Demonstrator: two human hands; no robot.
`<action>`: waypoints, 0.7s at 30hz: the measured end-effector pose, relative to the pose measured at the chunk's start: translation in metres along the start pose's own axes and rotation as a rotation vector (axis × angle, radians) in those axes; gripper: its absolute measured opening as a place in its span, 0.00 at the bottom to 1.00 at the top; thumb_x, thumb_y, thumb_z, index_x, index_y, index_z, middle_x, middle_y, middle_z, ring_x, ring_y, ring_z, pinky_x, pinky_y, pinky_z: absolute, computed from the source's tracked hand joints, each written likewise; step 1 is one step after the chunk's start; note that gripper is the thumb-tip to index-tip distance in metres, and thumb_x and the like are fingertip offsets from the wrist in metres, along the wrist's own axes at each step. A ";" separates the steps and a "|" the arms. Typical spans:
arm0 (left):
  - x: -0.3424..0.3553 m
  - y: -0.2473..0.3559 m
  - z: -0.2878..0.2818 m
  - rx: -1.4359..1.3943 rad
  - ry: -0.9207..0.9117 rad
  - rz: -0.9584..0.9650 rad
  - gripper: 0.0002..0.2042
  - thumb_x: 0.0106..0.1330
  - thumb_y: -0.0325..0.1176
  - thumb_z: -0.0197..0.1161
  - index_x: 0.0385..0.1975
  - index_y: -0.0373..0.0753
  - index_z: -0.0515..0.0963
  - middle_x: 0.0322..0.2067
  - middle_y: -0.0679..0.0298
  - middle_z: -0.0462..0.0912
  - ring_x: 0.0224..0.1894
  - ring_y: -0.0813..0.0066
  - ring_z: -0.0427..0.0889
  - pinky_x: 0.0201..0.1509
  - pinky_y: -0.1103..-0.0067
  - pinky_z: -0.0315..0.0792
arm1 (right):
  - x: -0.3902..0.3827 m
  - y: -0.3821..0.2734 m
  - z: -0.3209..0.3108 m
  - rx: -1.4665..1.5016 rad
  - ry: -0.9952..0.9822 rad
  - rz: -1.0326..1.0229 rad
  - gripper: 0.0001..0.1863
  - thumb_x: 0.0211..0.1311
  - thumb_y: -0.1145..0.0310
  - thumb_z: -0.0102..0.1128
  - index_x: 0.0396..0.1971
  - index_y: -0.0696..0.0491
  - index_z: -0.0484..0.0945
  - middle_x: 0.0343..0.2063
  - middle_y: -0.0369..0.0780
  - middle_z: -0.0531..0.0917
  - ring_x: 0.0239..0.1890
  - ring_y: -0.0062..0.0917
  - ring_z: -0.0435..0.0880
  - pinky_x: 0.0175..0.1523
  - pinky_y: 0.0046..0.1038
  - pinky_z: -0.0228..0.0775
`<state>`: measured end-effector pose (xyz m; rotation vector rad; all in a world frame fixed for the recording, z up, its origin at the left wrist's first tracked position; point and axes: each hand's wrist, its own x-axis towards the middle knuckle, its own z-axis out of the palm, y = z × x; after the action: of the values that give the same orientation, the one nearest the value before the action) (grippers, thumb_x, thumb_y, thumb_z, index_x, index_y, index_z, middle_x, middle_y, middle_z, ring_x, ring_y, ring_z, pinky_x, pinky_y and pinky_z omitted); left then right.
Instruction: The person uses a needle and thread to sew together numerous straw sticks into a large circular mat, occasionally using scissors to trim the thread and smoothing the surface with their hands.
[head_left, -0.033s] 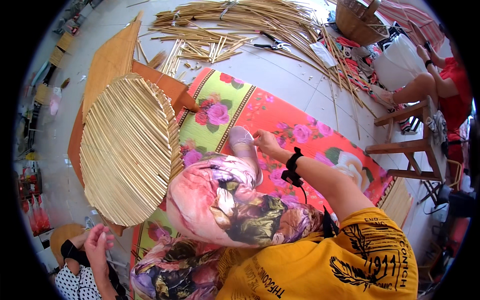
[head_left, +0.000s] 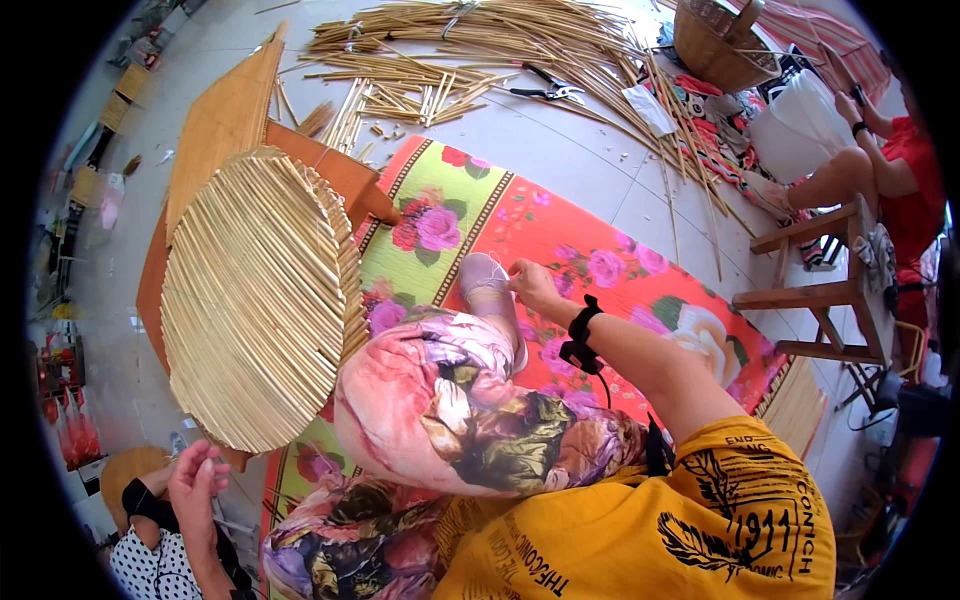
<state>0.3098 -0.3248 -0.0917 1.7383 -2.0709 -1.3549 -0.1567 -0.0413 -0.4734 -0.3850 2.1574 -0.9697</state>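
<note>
A large oval panel of straw-coloured reed stalks, laid side by side, leans on an orange-brown wooden piece of furniture at the left. Close to the panel's lower edge is my left hand, raised with its fingers bent inward. Whatever its fingertips hold is too small to make out. My right hand is at the toe of my mauve shoe, thumb and forefinger pinched together. A thin pale line shows by the shoe, but I cannot tell whether the fingers hold it.
Beneath my feet lies a red and green floral mat. Long reed stalks and cut pieces lie beyond it, with pruning shears. At the right stand a wooden stool, a wicker basket and a seated person in red. Another person in polka dots is at lower left.
The fingers of my left hand have shifted very slightly up toward the panel's edge. My right hand keeps its place by the shoe.
</note>
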 end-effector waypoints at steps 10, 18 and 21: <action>0.004 0.086 0.097 -0.019 -0.386 0.216 0.13 0.68 0.26 0.61 0.51 0.31 0.79 0.45 0.62 0.83 0.41 0.77 0.85 0.43 0.82 0.78 | 0.023 -0.017 -0.035 0.408 -0.203 -0.032 0.10 0.67 0.65 0.62 0.33 0.57 0.79 0.20 0.37 0.81 0.21 0.22 0.81 0.28 0.27 0.74; 0.008 0.134 0.124 -0.236 -0.391 0.486 0.16 0.66 0.21 0.61 0.55 0.31 0.77 0.54 0.59 0.78 0.44 0.73 0.86 0.46 0.81 0.80 | -0.102 -0.326 -0.145 -0.083 -0.581 -0.624 0.09 0.70 0.66 0.60 0.33 0.56 0.78 0.22 0.32 0.79 0.24 0.13 0.78 0.32 0.19 0.72; 0.003 0.158 0.142 -0.518 -0.448 0.617 0.21 0.66 0.21 0.62 0.60 0.31 0.73 0.59 0.56 0.76 0.46 0.71 0.86 0.46 0.80 0.81 | -0.164 -0.400 -0.138 -0.148 -0.682 -0.761 0.11 0.67 0.64 0.61 0.33 0.57 0.79 0.22 0.32 0.80 0.25 0.13 0.80 0.31 0.20 0.72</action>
<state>0.1092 -0.2596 -0.0701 0.5622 -1.9313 -1.9141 -0.1531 -0.1512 -0.0334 -1.4488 1.4459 -0.8743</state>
